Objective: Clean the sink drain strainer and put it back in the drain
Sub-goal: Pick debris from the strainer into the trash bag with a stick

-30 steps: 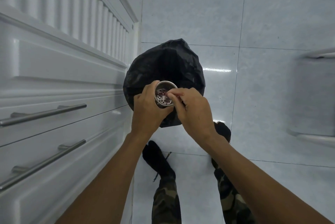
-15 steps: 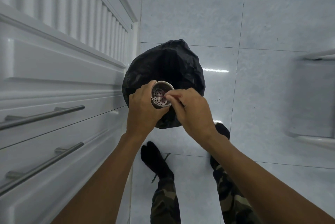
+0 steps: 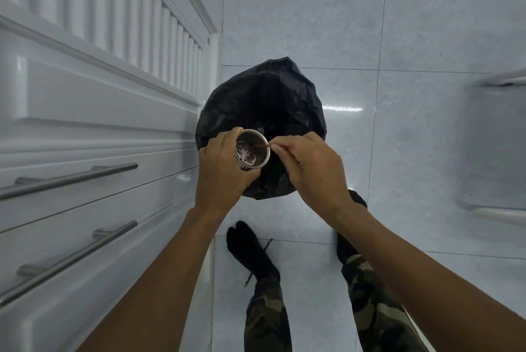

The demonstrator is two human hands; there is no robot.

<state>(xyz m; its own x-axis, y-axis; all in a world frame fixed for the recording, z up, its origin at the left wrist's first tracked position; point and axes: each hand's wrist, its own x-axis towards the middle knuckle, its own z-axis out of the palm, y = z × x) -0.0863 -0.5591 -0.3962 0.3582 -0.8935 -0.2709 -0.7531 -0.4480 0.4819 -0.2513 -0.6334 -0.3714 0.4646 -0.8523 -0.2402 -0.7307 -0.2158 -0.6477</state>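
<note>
Both hands meet at strainer (image 3: pixel 251 152): left hand (image 3: pixel 222 172) cups it, right hand (image 3: pixel 310 169) pinches debris.

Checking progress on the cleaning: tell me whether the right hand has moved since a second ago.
Yes. The right hand has drawn back rightward from the strainer, judged against the black bin bag.

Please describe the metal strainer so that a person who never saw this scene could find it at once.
Find the black trash bag on the pale tiled floor beside the white cabinet. Just above its near edge, the left hand holds the strainer. It is the only shiny metal cup here, with small holes in its bottom.
</note>
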